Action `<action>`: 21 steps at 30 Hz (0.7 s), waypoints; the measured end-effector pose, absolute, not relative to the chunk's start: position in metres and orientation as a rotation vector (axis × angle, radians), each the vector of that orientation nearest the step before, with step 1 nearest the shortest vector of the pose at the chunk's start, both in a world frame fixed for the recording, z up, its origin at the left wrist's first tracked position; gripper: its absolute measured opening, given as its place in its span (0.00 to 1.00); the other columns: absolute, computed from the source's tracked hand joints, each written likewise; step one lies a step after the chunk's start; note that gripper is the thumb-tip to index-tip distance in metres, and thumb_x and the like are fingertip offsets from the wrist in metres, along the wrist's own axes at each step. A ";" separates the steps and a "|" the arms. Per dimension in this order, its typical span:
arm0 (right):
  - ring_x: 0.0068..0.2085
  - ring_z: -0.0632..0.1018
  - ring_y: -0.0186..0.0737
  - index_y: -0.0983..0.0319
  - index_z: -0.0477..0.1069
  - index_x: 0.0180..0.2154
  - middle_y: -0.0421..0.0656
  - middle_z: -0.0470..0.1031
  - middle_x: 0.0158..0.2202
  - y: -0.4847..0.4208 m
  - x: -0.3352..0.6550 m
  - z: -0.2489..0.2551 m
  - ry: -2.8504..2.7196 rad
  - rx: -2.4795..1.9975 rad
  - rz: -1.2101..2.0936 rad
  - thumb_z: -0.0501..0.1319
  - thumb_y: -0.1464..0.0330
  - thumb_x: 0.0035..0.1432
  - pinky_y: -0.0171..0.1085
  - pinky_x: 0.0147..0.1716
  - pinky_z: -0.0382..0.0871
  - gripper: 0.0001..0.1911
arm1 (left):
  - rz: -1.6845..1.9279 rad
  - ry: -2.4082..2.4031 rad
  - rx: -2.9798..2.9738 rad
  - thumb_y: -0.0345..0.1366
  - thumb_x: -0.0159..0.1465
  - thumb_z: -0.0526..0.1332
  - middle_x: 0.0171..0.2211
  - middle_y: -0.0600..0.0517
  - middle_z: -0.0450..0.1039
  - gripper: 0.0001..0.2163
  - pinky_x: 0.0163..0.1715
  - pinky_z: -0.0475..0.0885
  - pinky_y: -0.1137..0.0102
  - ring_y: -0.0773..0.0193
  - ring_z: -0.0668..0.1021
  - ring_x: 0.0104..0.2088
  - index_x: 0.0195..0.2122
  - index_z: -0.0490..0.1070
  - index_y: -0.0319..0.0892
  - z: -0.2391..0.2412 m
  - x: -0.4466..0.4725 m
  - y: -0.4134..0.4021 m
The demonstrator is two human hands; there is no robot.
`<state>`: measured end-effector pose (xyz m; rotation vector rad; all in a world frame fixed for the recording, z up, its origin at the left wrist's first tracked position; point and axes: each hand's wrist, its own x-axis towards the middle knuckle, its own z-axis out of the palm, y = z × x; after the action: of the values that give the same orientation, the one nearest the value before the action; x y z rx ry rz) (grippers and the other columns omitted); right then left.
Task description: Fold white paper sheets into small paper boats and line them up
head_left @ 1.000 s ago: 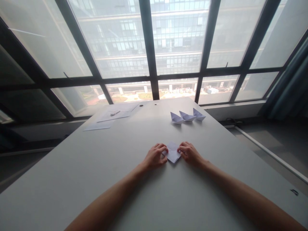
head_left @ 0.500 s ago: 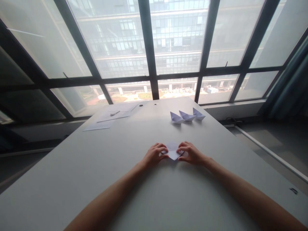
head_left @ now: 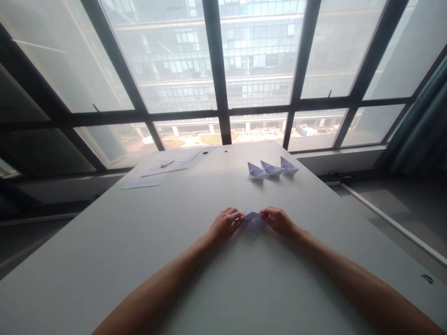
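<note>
Between my two hands is a small folded piece of white paper point(head_left: 253, 225), its upper edge peaked and a pointed corner toward me. My left hand point(head_left: 226, 222) pinches its left corner. On the opposite side my right hand point(head_left: 278, 220) pinches the right corner. Farther back on the right, three folded paper boats point(head_left: 273, 169) stand side by side in a row on the white table point(head_left: 195, 204).
Flat sheets of white paper point(head_left: 145, 181) lie at the table's far left, with a small white object point(head_left: 166, 164) on top. Windows point(head_left: 258, 56) rise behind the far edge. A dark mark point(head_left: 427, 278) shows near the right edge.
The folded paper has changed shape: its middle now rises to a peak and its near point reaches closer to me. My fingers have shifted to its side corners. The boats have not moved.
</note>
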<state>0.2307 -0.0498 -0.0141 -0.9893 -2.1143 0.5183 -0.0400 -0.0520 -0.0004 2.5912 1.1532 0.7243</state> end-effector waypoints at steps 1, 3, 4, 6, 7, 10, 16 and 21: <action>0.36 0.77 0.42 0.60 0.77 0.43 0.45 0.79 0.35 -0.050 0.231 -0.015 -2.092 -1.017 0.529 0.57 0.66 0.66 0.40 0.38 0.71 0.11 | 0.737 1.156 2.580 0.35 0.70 0.57 0.41 0.49 0.77 0.09 0.48 0.70 0.65 0.57 0.75 0.46 0.47 0.76 0.47 -0.001 -0.040 -0.052; 0.33 0.77 0.40 0.60 0.75 0.48 0.43 0.79 0.33 -0.049 0.230 -0.017 -2.064 -1.050 0.562 0.57 0.65 0.66 0.38 0.36 0.71 0.13 | 0.773 1.170 2.544 0.33 0.69 0.57 0.42 0.50 0.77 0.11 0.48 0.70 0.65 0.58 0.75 0.45 0.50 0.74 0.47 -0.002 -0.040 -0.051; 0.32 0.76 0.39 0.59 0.73 0.50 0.42 0.78 0.32 -0.049 0.230 -0.018 -2.055 -1.052 0.579 0.57 0.66 0.65 0.37 0.34 0.71 0.14 | 0.796 1.179 2.520 0.32 0.69 0.57 0.42 0.50 0.77 0.12 0.48 0.70 0.65 0.58 0.76 0.45 0.52 0.72 0.47 -0.003 -0.040 -0.051; 0.30 0.76 0.37 0.59 0.71 0.51 0.41 0.78 0.33 -0.048 0.230 -0.018 -2.032 -1.035 0.591 0.57 0.67 0.64 0.36 0.33 0.71 0.14 | 0.835 1.202 2.474 0.32 0.69 0.57 0.41 0.51 0.77 0.14 0.48 0.70 0.66 0.59 0.76 0.44 0.55 0.70 0.47 -0.003 -0.039 -0.050; 0.30 0.76 0.37 0.59 0.71 0.51 0.42 0.78 0.35 -0.048 0.229 -0.018 -2.022 -1.026 0.581 0.57 0.68 0.64 0.36 0.33 0.71 0.14 | 0.846 1.212 2.456 0.32 0.69 0.57 0.40 0.52 0.77 0.15 0.48 0.70 0.66 0.59 0.77 0.43 0.56 0.69 0.47 -0.003 -0.039 -0.049; 0.30 0.76 0.35 0.59 0.71 0.48 0.44 0.77 0.42 -0.048 0.229 -0.016 -2.038 -1.004 0.518 0.56 0.70 0.63 0.35 0.33 0.71 0.12 | 0.839 1.222 2.416 0.31 0.68 0.56 0.36 0.54 0.77 0.16 0.44 0.71 0.68 0.61 0.77 0.39 0.57 0.67 0.47 -0.002 -0.037 -0.049; 0.37 0.78 0.38 0.59 0.76 0.39 0.46 0.77 0.43 -0.048 0.228 -0.016 -2.177 -0.942 0.388 0.56 0.74 0.63 0.36 0.37 0.71 0.10 | 0.777 1.227 2.400 0.30 0.67 0.56 0.33 0.56 0.76 0.18 0.34 0.69 0.72 0.67 0.73 0.27 0.56 0.69 0.48 -0.001 -0.034 -0.050; 0.45 0.76 0.43 0.58 0.78 0.38 0.46 0.77 0.43 -0.047 0.230 -0.019 -2.239 -0.968 0.294 0.59 0.75 0.62 0.39 0.44 0.71 0.10 | 0.786 1.298 2.489 0.31 0.67 0.57 0.40 0.51 0.74 0.16 0.40 0.71 0.70 0.64 0.76 0.34 0.55 0.73 0.48 -0.004 -0.035 -0.050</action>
<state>0.2296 -0.0471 -0.0185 -0.9680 -2.2390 0.2941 -0.0350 -0.0503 -0.0039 2.4888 1.2980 0.7861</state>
